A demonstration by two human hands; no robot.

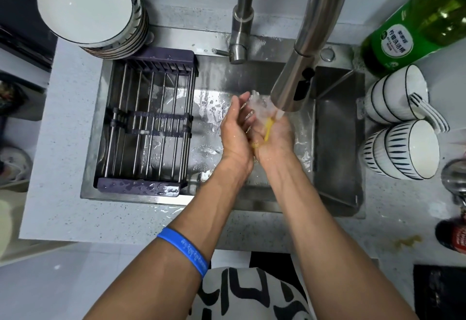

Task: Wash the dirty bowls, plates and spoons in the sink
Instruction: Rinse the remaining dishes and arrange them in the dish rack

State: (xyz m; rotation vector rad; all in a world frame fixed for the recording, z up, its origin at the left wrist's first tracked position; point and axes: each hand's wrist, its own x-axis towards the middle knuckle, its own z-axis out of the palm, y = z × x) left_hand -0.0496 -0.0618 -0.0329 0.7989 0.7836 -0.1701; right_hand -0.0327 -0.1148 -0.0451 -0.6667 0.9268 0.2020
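Cupping together under the running tap (pixel 290 92) over the sink (pixel 335 143), the left hand (pixel 234 133) is loosely open and the right hand (pixel 274 138) cradles something yellow (pixel 268 130), while washed bowls (pixel 401 150) rest on the desk (pixel 63 143).

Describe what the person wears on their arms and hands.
Both forearms are bare, with no sleeves in view and no gloves on the left hand or right hand. The only thing worn is a blue rubber wristband with faint pale lettering, on the left forearm. No rings or watch show.
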